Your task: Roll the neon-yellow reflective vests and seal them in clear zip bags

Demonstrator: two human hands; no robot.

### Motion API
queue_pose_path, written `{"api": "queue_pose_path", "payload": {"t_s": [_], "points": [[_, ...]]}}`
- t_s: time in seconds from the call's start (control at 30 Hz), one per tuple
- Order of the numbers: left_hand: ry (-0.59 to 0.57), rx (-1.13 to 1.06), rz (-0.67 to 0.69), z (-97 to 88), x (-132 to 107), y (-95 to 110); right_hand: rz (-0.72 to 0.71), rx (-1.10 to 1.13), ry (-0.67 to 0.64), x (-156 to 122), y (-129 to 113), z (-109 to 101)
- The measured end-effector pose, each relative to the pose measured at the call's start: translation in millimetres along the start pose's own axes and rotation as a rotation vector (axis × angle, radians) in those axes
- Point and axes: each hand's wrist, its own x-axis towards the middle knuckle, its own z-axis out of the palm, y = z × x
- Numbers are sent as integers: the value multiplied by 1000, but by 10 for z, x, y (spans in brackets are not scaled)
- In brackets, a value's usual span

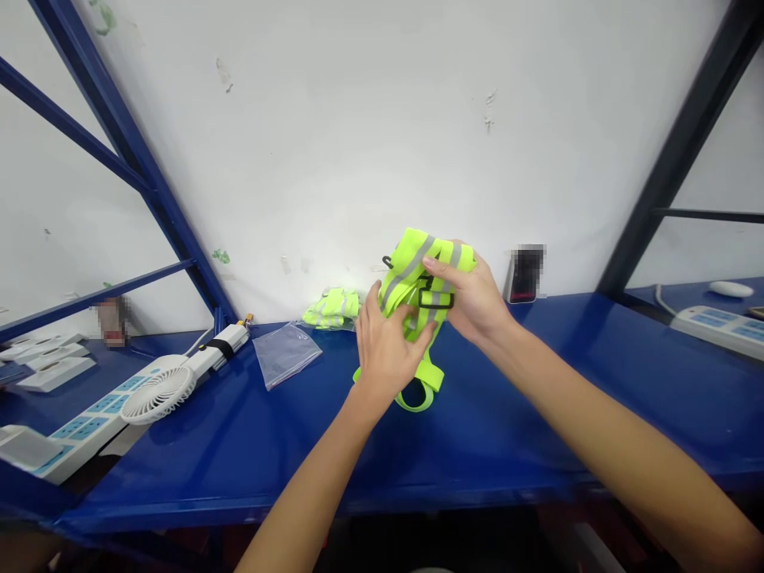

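Both my hands grip a neon-yellow reflective strap harness (411, 267) with grey stripes, partly folded over itself. My left hand (385, 342) is closed on its lower left side. Its upper right part is pinched between the thumb and fingers of my right hand (474, 290). A black buckle (436, 299) shows between the hands, and a small black clip sticks out at the upper left. Loose strap loops hang below, down to the blue table (507, 422). Behind my left hand, a bagged neon-yellow bundle (334, 306) lies by the wall.
Flat clear plastic bags (286, 354) lie left of the bundle. Further left are a white power strip (89, 418) and a small white fan (158, 394). A phone-like device (525, 274) leans on the wall at right. Blue frame posts (143, 175) rise at the left.
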Motion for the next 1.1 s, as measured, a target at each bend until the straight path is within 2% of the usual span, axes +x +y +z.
{"api": "queue_pose_path", "payload": {"t_s": [0.2, 0.37, 0.47, 0.57, 0.67, 0.8, 0.87, 0.9, 0.97, 1.0, 1.03, 1.1], "points": [[-153, -70, 5, -10, -103, -109, 41, 39, 57, 70, 72, -101], [-222, -125, -37, -69, -128, -154, 49, 42, 79, 127, 136, -278], [-253, -132, -67, -25, -143, -192, 119, 92, 47, 91, 137, -298], [-188, -106, -47, 62, -176, -250, 188, 117, 13, 44, 114, -257], [-41, -82, 49, 102, -228, -284, 192, 124, 1, 34, 91, -244], [70, -110, 228, 10, -257, -207, 154, 92, 19, 58, 74, -310], [94, -223, 242, -62, -190, -161, 135, 72, 6, 52, 69, -332], [100, -317, 208, -92, -128, -156, 127, 63, -13, 42, 67, -333], [24, -569, 51, -128, 36, -198, 118, 44, -62, 11, 68, -322], [-88, -723, -41, -132, 122, -240, 116, 33, -84, -5, 72, -315], [-260, -859, -117, -130, 200, -289, 114, 20, -99, -20, 80, -310], [-514, -1009, -198, -106, 301, -379, 113, -1, -105, -41, 116, -316]]}}
